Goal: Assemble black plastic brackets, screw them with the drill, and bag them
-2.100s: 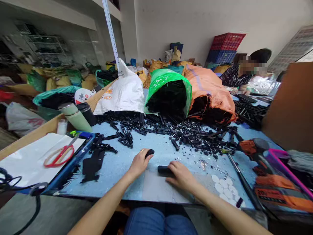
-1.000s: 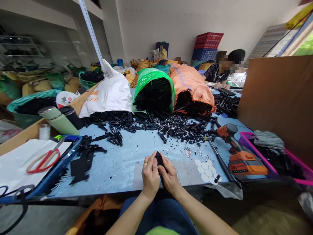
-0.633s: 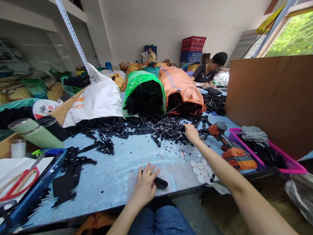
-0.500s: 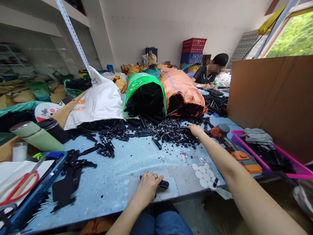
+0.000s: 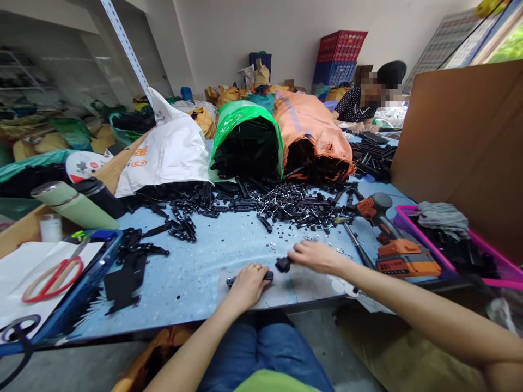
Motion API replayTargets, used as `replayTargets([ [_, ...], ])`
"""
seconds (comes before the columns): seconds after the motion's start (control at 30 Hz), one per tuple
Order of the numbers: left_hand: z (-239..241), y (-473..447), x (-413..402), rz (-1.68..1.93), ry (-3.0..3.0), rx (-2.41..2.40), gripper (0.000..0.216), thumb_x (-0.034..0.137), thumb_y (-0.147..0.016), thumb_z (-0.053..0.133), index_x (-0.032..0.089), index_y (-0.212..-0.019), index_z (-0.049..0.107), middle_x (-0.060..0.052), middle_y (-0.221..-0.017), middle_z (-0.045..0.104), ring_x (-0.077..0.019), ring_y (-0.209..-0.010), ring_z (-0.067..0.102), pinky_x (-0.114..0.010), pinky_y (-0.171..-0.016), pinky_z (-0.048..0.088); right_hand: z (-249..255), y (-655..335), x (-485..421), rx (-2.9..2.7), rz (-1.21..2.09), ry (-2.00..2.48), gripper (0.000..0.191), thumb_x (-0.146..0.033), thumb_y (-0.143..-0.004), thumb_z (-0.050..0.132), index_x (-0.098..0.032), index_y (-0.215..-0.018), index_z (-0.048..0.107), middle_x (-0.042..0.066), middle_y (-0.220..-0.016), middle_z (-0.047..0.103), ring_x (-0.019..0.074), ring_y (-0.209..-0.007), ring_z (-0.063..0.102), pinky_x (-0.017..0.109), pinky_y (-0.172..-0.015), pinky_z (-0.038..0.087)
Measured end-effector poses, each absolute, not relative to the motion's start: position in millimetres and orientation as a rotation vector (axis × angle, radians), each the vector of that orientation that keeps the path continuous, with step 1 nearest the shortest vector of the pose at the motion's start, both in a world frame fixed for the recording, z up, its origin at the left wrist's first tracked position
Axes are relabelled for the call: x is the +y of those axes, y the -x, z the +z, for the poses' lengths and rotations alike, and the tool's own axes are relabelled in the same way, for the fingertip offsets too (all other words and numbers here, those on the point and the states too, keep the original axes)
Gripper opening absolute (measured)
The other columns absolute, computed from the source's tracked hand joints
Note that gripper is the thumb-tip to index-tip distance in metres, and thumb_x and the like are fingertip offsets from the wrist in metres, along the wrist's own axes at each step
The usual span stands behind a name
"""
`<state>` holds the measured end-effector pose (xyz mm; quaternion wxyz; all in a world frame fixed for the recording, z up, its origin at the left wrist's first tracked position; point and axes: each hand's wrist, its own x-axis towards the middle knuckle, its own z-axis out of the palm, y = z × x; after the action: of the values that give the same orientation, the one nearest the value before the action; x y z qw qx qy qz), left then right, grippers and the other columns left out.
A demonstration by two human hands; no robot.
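My left hand (image 5: 247, 284) lies curled over a long black plastic handle (image 5: 231, 281) on a grey mat (image 5: 286, 286) at the near edge of the blue table (image 5: 196, 267), with a ring on one finger. My right hand (image 5: 314, 256) hovers just right of it and pinches a small black plastic piece (image 5: 283, 264) close to the handle's right end. Beyond the hands lies a heap of black parts and screws (image 5: 286, 207).
White (image 5: 163, 149), green (image 5: 245, 136) and orange (image 5: 314, 136) sacks spill black parts at the back. An orange drill (image 5: 388, 239) and a pink tray (image 5: 449, 239) sit right, beside a brown board (image 5: 461, 147). Scissors (image 5: 53, 277), a blue tray and flasks (image 5: 77, 207) stand left. Another person sits far right.
My right hand has come back from the heap of parts with a small black piece and now sits beside my left hand, which stays on the black handle.
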<state>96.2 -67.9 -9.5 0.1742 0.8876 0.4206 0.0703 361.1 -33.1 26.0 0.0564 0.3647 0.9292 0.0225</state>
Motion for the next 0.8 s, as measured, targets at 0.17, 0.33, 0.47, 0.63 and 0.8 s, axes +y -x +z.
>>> replayTargets([
  [0.17,-7.3,-96.9,-61.8,0.192,-2.492,1.17,0.032,0.026,-0.089,0.041,0.019,-0.12,0.048,-0.008,-0.106,0.056,-0.022,-0.1,0.05,-0.033,-0.086,0.04,5.5,-329.9,-92.3,2.79,-0.047,-1.095,0.033,-0.046,-0.092,0.036,-0.018,-0.101,0.051,0.007,-0.09,0.055,0.0141,-0.064,0.051,0.024,-0.051,0.032],
  [0.33,-2.5,-96.7,-61.4,0.169,-2.471,1.131,0.031,0.024,-0.088,0.041,0.02,-0.117,0.049,-0.008,-0.107,0.056,-0.0216,-0.102,0.05,-0.033,-0.087,0.039,3.3,-320.8,-94.2,2.836,-0.156,-1.164,0.039,-0.047,-0.094,0.027,-0.017,-0.092,0.052,0.007,-0.086,0.056,0.0159,-0.07,0.055,0.025,-0.056,0.033],
  [0.47,1.2,-97.9,-64.1,0.175,-2.456,1.133,0.031,0.03,-0.085,0.045,0.021,-0.115,0.048,-0.007,-0.108,0.056,-0.0231,-0.104,0.049,-0.034,-0.087,0.038,0.8,-314.8,-95.0,2.772,-0.208,-1.215,0.039,-0.048,-0.094,0.027,-0.019,-0.094,0.053,0.005,-0.081,0.058,0.0144,-0.062,0.055,0.024,-0.053,0.03],
  [0.63,2.2,-97.8,-70.3,0.276,-2.452,1.206,0.06,0.061,-0.063,0.062,0.02,-0.105,0.048,-0.007,-0.096,0.058,-0.0269,-0.092,0.054,-0.035,-0.078,0.039,13.2,-304.6,-103.2,2.713,-0.072,-1.38,0.034,-0.047,-0.093,0.029,-0.021,-0.095,0.052,0.005,-0.083,0.058,0.0151,-0.065,0.056,0.025,-0.055,0.03],
  [0.8,-3.2,-94.3,-74.8,0.425,-2.458,1.184,0.044,0.055,-0.073,0.057,0.02,-0.097,0.049,-0.006,-0.09,0.059,-0.0236,-0.086,0.056,-0.031,-0.071,0.039,32.3,-292.9,-107.3,2.734,0.07,-1.394,0.029,-0.042,-0.094,0.031,-0.022,-0.097,0.052,0.006,-0.084,0.057,0.0168,-0.069,0.055,0.027,-0.061,0.033],
])
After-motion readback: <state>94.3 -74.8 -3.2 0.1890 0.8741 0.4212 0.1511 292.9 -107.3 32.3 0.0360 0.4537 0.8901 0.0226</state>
